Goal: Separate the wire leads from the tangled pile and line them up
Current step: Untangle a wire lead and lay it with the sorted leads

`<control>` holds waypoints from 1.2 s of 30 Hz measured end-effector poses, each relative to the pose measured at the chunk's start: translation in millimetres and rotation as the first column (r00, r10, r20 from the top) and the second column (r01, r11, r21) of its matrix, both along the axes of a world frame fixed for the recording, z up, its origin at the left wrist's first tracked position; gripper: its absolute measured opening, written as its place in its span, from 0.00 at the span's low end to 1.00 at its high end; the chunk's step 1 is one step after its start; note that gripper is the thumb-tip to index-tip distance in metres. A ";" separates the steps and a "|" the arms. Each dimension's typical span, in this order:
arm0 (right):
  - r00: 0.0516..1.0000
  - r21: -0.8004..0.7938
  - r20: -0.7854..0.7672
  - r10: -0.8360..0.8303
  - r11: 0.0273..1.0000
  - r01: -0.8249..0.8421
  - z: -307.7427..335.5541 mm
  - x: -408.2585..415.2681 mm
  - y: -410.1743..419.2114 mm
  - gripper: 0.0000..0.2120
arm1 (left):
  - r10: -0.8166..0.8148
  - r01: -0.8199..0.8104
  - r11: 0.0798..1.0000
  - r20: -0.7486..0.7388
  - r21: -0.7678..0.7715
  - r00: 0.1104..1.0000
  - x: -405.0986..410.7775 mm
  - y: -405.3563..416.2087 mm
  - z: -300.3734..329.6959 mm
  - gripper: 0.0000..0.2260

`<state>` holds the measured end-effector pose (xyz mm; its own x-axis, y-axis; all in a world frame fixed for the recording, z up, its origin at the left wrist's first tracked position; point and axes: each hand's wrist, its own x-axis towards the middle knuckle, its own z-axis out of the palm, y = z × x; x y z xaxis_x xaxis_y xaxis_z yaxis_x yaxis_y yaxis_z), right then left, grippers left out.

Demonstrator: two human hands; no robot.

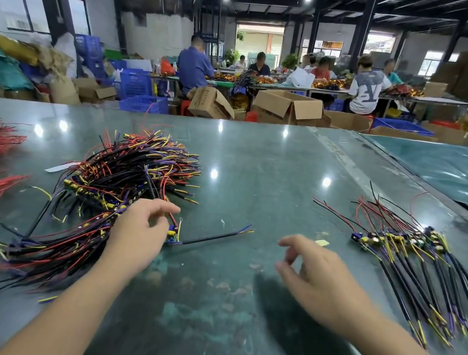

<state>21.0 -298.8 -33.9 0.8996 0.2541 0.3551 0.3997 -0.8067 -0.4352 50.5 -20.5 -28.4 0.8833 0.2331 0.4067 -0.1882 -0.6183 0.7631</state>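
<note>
While sorting is under way, entries run left to right. Tangled pile of black, red, yellow and purple wire leads (124, 180): heaped just left of and behind the left hand (140, 233). Left hand: fingers curled, apparently pinching one black-sheathed lead with a small yellow-and-blue component end (206, 238), likely drawing it free; the sheath trails rightward. Right hand (318, 276): loosely spread, empty, hovering. Aligned row of finished leads (412, 268): right of it, apart, laid parallel for order.

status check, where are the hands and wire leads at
Left hand pinching one lead at the tangled pile. Right hand empty, hovering. Lined-up row at right. Nothing in the way.
</note>
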 end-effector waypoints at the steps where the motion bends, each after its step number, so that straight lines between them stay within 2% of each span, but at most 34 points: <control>1: 0.997 0.007 -0.018 0.073 0.997 -0.073 -2.1 -3.4 6.6 0.12 | -0.004 0.008 0.992 -0.032 0.125 0.999 0.0 -1.2 -2.4 0.17; 3: 0.983 -0.002 -0.042 0.179 0.984 -0.179 -5.7 -8.4 16.5 0.12 | -0.015 0.041 0.955 -0.090 0.295 0.996 0.4 -3.9 -7.4 0.15; 6: 0.965 -0.025 -0.067 0.252 0.967 -0.254 -7.6 -9.9 21.4 0.11 | 0.001 0.044 0.904 -0.104 0.425 0.995 0.6 -6.3 -11.7 0.13; 12: 0.977 -0.006 -0.078 0.201 0.979 -0.202 -6.9 -7.8 14.6 0.08 | -0.034 0.064 0.887 -0.074 0.458 0.997 -0.1 -8.6 -12.4 0.04; 14: 0.980 -0.001 -0.073 0.187 0.982 -0.188 -4.6 -7.6 15.0 0.08 | -0.061 0.077 0.923 -0.054 0.377 0.997 -3.1 -12.2 -10.8 0.04; 16: 0.977 0.038 -0.098 0.191 0.981 -0.188 -1.5 -8.6 17.5 0.07 | -0.110 0.106 0.970 0.007 0.218 0.994 -7.6 -19.3 -7.5 0.05; 18: 0.963 0.140 -0.170 0.208 0.973 -0.185 1.4 -9.9 19.6 0.06 | -0.162 0.162 0.987 0.099 0.006 0.982 -13.8 -28.9 -4.0 0.09; 20: 0.939 0.273 -0.242 0.243 0.946 -0.174 5.3 -12.4 23.0 0.07 | -0.207 0.233 0.961 0.168 -0.151 0.964 -18.8 -38.7 -0.5 0.13; 22: 0.892 0.486 -0.311 0.327 0.861 -0.146 10.2 -17.5 29.5 0.13 | -0.266 0.304 0.935 0.204 -0.184 0.942 -23.6 -47.5 0.5 0.15; 25: 0.846 0.711 -0.332 0.418 0.700 -0.067 14.0 -22.1 40.5 0.22 | -0.401 0.424 0.900 0.188 -0.103 0.896 -32.0 -57.7 -1.8 0.11; 29: 0.894 0.831 -0.237 0.380 0.556 -0.016 13.3 -21.9 47.0 0.08 | -0.548 0.557 0.830 0.144 -0.026 0.824 -40.9 -64.2 -6.2 0.11; 31: 0.915 0.871 -0.213 0.343 0.491 0.018 12.6 -20.5 43.8 0.09 | -0.490 0.507 0.859 0.174 -0.072 0.854 -39.9 -64.8 -5.1 0.10; 33: 0.931 0.897 -0.191 0.312 0.440 0.037 13.6 -18.8 40.6 0.10 | -0.357 0.382 0.906 0.158 -0.181 0.921 -37.2 -63.1 -1.2 0.04; 34: 0.935 0.913 -0.177 0.308 0.407 0.039 13.7 -17.3 40.1 0.10 | -0.297 0.319 0.919 0.125 -0.231 0.947 -36.0 -61.1 -0.1 0.03; 36: 0.931 0.953 -0.123 0.343 0.303 0.014 14.4 -16.1 40.3 0.10 | -0.248 0.238 0.936 -0.007 -0.260 0.969 -35.0 -59.2 -0.3 0.08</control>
